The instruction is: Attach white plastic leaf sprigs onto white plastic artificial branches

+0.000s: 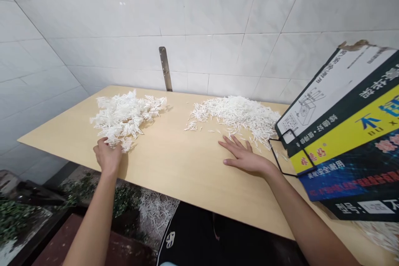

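On the left of the board lies a tangled heap of white branched plastic pieces [120, 110], like moulding sprues. My left hand [107, 156] is at the near edge of this heap, fingers curved and thumb apart, close to or touching the nearest pieces. To the right is a low pile of loose, short white plastic sticks [238, 110]. My right hand [245, 158] hovers over or rests on the board just in front of that pile, palm down with fingers spread. Whether its palm touches the board I cannot tell.
The pale wooden board [174, 166] runs along a tiled wall [218, 16]. A printed cardboard box [349, 133] stands at the right, with a thin black wire frame [280, 170] by its corner. More white pieces [157, 210] lie below the front edge. A metal bracket [166, 68] rises behind.
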Tool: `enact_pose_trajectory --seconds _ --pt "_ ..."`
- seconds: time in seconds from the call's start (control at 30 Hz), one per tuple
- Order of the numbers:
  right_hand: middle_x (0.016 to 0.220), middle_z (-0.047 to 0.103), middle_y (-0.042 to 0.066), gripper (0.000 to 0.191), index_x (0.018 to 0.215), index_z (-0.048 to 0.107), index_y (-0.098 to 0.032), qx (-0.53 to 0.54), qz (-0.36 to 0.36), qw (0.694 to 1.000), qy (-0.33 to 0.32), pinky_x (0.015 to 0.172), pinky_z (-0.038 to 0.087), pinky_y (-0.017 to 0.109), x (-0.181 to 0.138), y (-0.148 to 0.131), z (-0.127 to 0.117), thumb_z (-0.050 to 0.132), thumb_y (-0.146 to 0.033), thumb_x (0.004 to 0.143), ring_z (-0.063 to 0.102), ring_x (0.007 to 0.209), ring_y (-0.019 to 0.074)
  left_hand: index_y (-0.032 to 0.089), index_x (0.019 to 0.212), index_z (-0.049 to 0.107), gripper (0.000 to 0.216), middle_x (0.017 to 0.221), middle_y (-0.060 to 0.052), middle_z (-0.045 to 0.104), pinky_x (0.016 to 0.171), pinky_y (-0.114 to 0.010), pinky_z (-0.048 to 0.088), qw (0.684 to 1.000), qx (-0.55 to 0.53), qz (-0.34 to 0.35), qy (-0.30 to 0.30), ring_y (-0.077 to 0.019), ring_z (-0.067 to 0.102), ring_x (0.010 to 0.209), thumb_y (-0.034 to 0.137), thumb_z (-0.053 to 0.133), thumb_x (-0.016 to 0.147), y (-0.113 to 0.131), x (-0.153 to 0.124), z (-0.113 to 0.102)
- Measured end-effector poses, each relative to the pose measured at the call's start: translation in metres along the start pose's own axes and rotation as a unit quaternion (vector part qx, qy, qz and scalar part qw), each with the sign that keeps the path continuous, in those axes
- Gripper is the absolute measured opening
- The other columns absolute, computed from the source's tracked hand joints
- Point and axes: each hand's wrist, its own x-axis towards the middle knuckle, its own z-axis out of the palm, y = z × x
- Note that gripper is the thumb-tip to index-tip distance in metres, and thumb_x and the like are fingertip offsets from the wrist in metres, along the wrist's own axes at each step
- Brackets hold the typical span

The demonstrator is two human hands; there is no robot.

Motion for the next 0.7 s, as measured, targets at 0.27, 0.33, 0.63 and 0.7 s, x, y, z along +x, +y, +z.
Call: enact_pose_trajectory --seconds 0.27,0.33,0.63,0.7 --pt "0.179 0.003 -0.003 0.078 0.168 0.026 -0.039 -0.024 -0.001 0.999 0.036 0.127 -0.011 0.068 0.006 0.006 0.01 0.044 -0.07 0.098 -0.01 0.165 0.0342 0.015 0.14 0.055 0.047 0.145 -0.022 0.044 0.081 -0.042 0.057 0.978 -0.03 0.204 0.019 -0.0187 0.061 0.079 0.016 0.053 0.094 0.041 -0.075 0.005" --pt "0.179 0.005 -0.002 0.079 0.168 0.025 -0.039 -0.03 0.0 0.999 0.038 0.127 -0.009 0.068 0.007 0.006 0.011 0.045 -0.069 0.098 -0.008 0.165 0.0354 0.015 0.133 0.06 0.041 0.143 -0.021 0.047 0.071 -0.038 0.054 0.961 0.003 0.276 -0.019 -0.0215 0.063 0.083 0.011 0.051 0.093 0.057 -0.089 0.009" --pt "0.141 0.068 0.016 0.05 0.128 0.072 -0.019 0.004 -0.038 0.955 0.293 0.121 0.035 0.051 0.029 -0.007 0.03 0.034 -0.044 0.107 0.056 0.138 0.0323 0.016 0.111 0.066 0.03 0.126 -0.019 0.061 0.071 -0.037 0.052 0.895 0.054 0.426 -0.125 -0.0277 0.068 0.092 0.004 0.048 0.091 0.105 -0.141 0.031" --pt "0.119 0.075 0.016 0.047 0.115 0.075 -0.018 0.064 -0.049 0.937 0.339 0.108 0.046 0.046 0.034 -0.027 0.036 0.035 -0.041 0.107 0.067 0.117 0.0305 0.016 0.11 0.064 0.031 0.127 -0.018 0.061 0.069 -0.036 0.051 0.885 0.061 0.436 -0.149 -0.0265 0.068 0.09 0.001 0.046 0.09 0.107 -0.147 0.037"
